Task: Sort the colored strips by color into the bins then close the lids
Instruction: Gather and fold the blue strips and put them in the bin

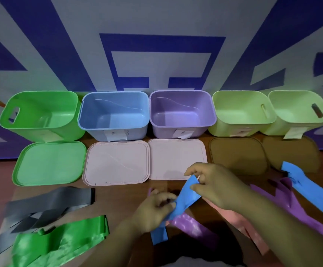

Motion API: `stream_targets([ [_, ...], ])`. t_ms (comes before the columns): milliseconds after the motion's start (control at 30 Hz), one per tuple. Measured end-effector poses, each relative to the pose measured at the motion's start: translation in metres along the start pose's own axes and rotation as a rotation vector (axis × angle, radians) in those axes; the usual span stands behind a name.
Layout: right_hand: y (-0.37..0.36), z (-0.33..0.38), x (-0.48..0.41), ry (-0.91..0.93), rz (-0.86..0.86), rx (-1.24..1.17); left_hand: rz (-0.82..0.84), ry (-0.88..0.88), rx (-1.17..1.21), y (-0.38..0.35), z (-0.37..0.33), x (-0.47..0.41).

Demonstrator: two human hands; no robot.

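The blue strip (pixel 185 197) is held near the middle of the table. It is pinched by the left hand (pixel 155 207) at its lower part and by the right hand (pixel 214 184) at its upper end. Being limp, it could drag up the purple strip (pixel 187 222) lying under it. Its tail could also be left over a rim and block a lid. The blue bin (pixel 99 133), the purple bin (pixel 162 132) at its right and the green bin (pixel 31 132) appear empty. The lids (pixel 116 164) are laid flat before them.
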State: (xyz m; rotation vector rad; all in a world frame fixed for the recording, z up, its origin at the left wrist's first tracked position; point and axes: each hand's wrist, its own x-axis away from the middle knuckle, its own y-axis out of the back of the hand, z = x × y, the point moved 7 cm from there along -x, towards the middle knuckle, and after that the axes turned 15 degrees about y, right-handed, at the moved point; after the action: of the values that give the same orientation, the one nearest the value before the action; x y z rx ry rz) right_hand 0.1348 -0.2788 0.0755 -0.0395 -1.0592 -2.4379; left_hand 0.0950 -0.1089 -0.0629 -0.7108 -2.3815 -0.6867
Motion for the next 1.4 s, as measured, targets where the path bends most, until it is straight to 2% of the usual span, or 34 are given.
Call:
stream_targets([
  [167, 0.040, -0.004, 0.024, 0.005, -0.085, -0.098, 0.094, -0.070, 0.054, -0.020, -0.032, 0.005],
  [300, 0.074, -0.042, 0.054, -0.061, -0.250, -0.258, 0.197, -0.083, 0.162, -0.040, -0.058, 0.012],
  [600, 0.127, -0.156, 0.149, -0.165, -0.519, -0.380, 0.245, -0.149, 0.052, -0.110, -0.136, 0.002],
  [800, 0.162, -0.246, 0.235, -0.314, -0.833, -0.478, 0.287, -0.140, 0.007, -0.166, -0.187, -0.030],
  [967, 0.169, -0.319, 0.300, -0.434, -0.905, -0.449, 0.308, -0.118, -0.118, -0.210, -0.238, -0.066],
  [1133, 0.169, -0.388, 0.359, -0.566, -1.040, -0.470, 0.245, -0.127, -0.331, -0.247, -0.293, -0.109],
  [1233, 0.162, -0.417, 0.381, -0.645, -1.080, -0.466, 0.058, -0.162, -0.475, -0.261, -0.332, -0.137],
  [1400, 0.159, -0.441, 0.396, -0.706, -1.014, -0.340, -0.032, -0.267, -0.582, -0.291, -0.383, -0.171],
])
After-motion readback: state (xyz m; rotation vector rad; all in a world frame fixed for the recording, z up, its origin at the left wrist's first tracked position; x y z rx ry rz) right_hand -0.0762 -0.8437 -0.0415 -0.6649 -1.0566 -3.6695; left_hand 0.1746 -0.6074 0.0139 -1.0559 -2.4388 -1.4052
